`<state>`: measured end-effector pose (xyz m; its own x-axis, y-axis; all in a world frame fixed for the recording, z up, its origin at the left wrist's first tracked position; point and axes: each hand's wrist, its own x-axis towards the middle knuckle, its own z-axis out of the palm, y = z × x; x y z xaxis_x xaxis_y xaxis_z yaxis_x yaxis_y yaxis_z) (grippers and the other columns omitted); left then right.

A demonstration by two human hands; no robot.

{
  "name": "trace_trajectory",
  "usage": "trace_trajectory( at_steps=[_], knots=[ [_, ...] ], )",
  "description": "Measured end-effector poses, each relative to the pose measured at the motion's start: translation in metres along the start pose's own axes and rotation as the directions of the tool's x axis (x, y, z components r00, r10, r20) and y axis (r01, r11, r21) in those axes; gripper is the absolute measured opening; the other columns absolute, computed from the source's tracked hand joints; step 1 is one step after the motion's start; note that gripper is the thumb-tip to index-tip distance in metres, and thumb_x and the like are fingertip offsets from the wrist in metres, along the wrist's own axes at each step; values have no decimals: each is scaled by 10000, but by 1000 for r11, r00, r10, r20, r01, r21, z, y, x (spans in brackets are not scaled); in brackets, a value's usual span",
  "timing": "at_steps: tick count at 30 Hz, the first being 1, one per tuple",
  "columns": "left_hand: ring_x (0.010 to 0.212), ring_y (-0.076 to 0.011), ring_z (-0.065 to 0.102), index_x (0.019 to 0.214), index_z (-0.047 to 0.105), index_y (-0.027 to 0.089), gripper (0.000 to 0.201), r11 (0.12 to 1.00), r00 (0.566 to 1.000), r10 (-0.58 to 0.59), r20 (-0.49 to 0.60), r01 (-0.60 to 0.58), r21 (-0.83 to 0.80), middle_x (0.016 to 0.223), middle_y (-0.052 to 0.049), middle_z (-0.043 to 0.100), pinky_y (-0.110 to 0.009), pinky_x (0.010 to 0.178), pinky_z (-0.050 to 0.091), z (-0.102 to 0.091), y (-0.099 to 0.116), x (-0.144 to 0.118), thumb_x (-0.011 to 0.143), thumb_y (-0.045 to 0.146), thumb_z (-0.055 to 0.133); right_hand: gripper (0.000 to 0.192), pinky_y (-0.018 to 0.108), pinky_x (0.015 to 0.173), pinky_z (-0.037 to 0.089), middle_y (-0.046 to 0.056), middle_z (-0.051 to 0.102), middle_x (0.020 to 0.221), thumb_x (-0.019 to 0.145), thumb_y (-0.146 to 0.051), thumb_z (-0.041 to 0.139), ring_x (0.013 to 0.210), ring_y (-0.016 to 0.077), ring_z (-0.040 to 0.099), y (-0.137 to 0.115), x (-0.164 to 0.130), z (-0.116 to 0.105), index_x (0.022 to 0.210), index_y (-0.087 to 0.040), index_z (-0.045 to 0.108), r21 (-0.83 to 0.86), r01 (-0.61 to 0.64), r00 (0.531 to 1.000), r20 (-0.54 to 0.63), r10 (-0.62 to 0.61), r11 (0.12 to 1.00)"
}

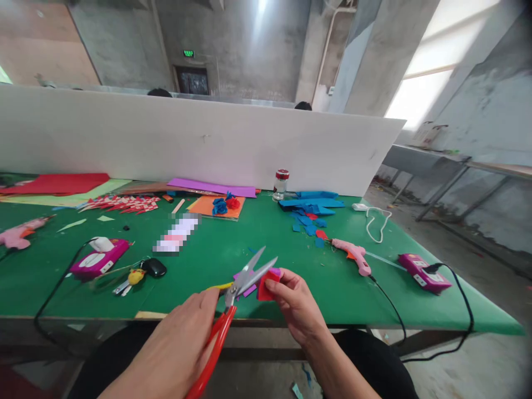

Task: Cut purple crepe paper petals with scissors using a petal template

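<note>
Head view shows the left hand (177, 346) gripping red-handled scissors (233, 299) with blades open at 1 o'clock, right hand (297, 305) pinching a red felt piece (268, 282) just beside them over the green table (353, 288), so closing carelessly risks nicking a fingertip.

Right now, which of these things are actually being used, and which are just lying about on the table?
In use:
left hand holding red-handled scissors, blades open
right hand pinching a small red and purple felt piece

Lying about:
pink glue gun
blue felt scraps
small red-capped glass jar
magenta power strip
bunch of keys
</note>
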<state>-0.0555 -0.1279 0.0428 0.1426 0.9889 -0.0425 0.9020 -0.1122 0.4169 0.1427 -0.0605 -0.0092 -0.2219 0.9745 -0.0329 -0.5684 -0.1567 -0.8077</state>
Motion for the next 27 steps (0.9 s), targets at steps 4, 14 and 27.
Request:
trace_trajectory(
  at_steps=[4,14,27],
  knots=[
    [1001,-270,622,1118,580,227,370,997,996,21,87,-27,70,1042,-97,679,-366,901,459,-1,5,-1,760,225,486,215,178,579,482,6,711,646,584,-284,881,560,90,591,0,-1,-2,646,-163,715,-13,20,1000,19,-20,1000],
    [950,-285,634,1083,577,192,417,972,980,141,141,-164,170,1030,-127,674,-361,855,456,-2,8,7,669,155,549,174,214,600,525,20,713,668,632,-269,844,577,116,624,3,-3,-2,682,-161,717,-17,14,999,52,-13,1000],
    [864,-256,657,1049,575,215,346,969,968,212,133,-226,99,928,-82,684,-327,793,464,9,-6,9,712,142,548,188,234,585,531,12,703,651,609,-272,851,563,121,619,6,-1,-6,694,-168,720,-26,8,998,64,-7,1000]
  ],
)
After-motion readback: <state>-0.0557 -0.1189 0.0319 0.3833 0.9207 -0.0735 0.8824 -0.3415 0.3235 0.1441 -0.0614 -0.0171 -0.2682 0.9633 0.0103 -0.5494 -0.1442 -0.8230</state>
